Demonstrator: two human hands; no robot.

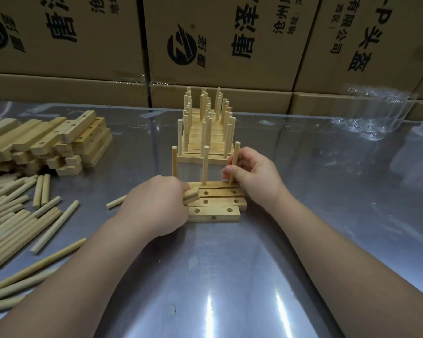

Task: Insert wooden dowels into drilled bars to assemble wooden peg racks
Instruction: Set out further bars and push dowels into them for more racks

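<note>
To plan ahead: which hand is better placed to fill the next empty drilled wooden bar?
Left, probably: left hand grips spare round wooden dowels beside that bar; right hand pinches an upright dowel.

On my feed, the right grip [252,176] pinched an upright dowel [235,164] at the right end of the far bar [215,184], where two more dowels [205,164] stood. The left grip [156,203] clutched spare dowels [191,195] over three nearer bars [217,201] on the counter [230,276]. Finished racks [205,132] stood just behind. Loose dowels [10,215] and stacked bars [47,140] lay to the left.
</note>
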